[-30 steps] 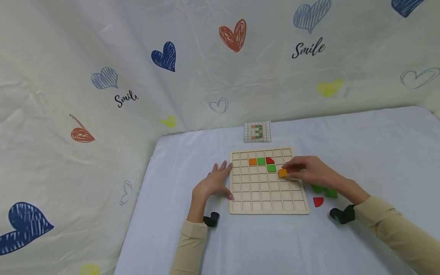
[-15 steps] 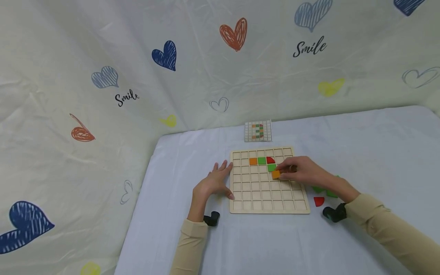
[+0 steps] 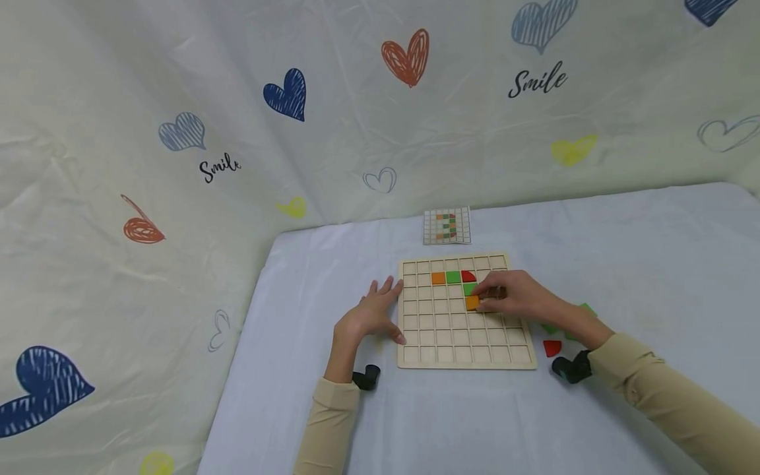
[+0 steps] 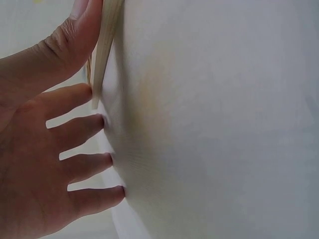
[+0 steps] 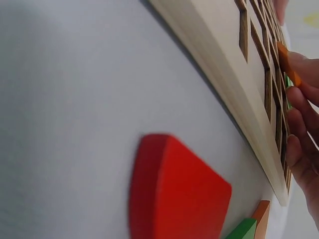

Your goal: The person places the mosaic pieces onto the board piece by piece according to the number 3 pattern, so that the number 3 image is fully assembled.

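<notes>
My right hand [image 3: 515,294] pinches an orange square tile [image 3: 472,303] at a cell of the wooden grid board [image 3: 442,356], just below a green tile [image 3: 470,289]. In the right wrist view that orange tile [image 5: 287,63] stands tilted at the cells between thumb and fingers. Above it on the board lie an orange tile [image 3: 438,278], a green tile [image 3: 453,277] and a red quarter-round tile [image 3: 468,276] in a row. My left hand [image 3: 373,318] has its fingers spread, and its thumb and index finger touch the board's left edge [image 4: 103,55].
A small printed card [image 3: 446,226] with a coloured grid pattern lies behind the board. Right of the board are a loose red tile [image 3: 552,348] and green tiles [image 3: 588,309], partly hidden under my right forearm; an orange one [image 5: 262,219] shows in the right wrist view.
My right hand has moved left across the board, bringing the orange tile from the right to the cell under the green tile. The left hand has stayed at the board's edge.
</notes>
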`<state>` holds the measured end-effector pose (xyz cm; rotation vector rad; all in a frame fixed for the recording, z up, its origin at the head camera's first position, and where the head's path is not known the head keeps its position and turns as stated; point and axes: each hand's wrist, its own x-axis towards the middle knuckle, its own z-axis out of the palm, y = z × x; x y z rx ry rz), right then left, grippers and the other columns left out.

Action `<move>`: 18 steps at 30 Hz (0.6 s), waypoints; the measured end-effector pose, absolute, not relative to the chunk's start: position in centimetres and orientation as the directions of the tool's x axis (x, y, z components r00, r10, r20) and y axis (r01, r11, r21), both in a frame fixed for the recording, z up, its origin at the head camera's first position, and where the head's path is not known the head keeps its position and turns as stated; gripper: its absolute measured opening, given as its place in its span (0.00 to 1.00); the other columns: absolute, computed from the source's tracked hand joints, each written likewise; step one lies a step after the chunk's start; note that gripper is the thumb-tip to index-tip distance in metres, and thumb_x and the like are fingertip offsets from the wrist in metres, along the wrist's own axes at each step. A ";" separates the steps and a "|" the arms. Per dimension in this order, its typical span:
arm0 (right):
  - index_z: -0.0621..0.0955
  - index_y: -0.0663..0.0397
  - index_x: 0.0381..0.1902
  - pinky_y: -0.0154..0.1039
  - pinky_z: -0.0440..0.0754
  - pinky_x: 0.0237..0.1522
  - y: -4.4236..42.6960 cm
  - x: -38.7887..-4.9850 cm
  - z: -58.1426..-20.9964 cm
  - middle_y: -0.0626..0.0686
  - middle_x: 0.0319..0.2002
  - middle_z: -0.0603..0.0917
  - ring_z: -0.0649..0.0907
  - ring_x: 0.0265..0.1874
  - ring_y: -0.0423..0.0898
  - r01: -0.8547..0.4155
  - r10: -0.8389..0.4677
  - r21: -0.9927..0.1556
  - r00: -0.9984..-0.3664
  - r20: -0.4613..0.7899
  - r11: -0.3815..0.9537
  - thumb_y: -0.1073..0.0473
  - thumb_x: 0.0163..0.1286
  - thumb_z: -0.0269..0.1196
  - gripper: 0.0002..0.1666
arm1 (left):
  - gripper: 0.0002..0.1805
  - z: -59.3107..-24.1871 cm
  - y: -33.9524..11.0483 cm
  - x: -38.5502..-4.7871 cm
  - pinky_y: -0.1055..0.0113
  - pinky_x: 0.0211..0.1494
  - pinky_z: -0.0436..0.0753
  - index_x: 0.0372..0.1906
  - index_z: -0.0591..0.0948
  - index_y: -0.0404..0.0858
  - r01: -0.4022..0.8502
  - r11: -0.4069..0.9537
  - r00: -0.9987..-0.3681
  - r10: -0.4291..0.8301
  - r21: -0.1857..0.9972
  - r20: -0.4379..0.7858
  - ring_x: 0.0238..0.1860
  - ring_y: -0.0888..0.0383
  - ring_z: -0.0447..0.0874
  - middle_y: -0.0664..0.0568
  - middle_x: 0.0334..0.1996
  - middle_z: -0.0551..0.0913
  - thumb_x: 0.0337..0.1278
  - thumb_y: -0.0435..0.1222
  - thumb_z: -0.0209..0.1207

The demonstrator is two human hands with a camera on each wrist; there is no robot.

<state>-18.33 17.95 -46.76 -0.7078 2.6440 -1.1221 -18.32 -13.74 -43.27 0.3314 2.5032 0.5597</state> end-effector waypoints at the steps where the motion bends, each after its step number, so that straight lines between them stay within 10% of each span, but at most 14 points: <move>1: 0.90 0.55 0.45 0.34 0.80 0.39 17.9 -18.3 -46.8 0.46 0.40 0.89 0.81 0.38 0.42 -0.357 -0.494 -0.712 -0.869 0.017 0.604 0.58 0.63 0.75 0.13 | 0.67 -43.3 -13.7 -18.3 0.40 0.83 0.48 0.84 0.52 0.47 0.117 0.884 -0.820 0.343 0.453 -0.458 0.84 0.43 0.32 0.51 0.85 0.44 0.39 0.38 0.83; 18: 0.88 0.59 0.48 0.33 0.81 0.40 18.2 -17.8 -46.4 0.48 0.41 0.90 0.83 0.39 0.44 -0.347 -0.475 -0.713 -0.880 0.022 0.609 0.64 0.62 0.74 0.16 | 0.67 -43.3 -13.7 -18.3 0.39 0.83 0.49 0.84 0.52 0.47 0.112 0.889 -0.822 0.334 0.445 -0.462 0.84 0.43 0.32 0.51 0.85 0.44 0.40 0.39 0.82</move>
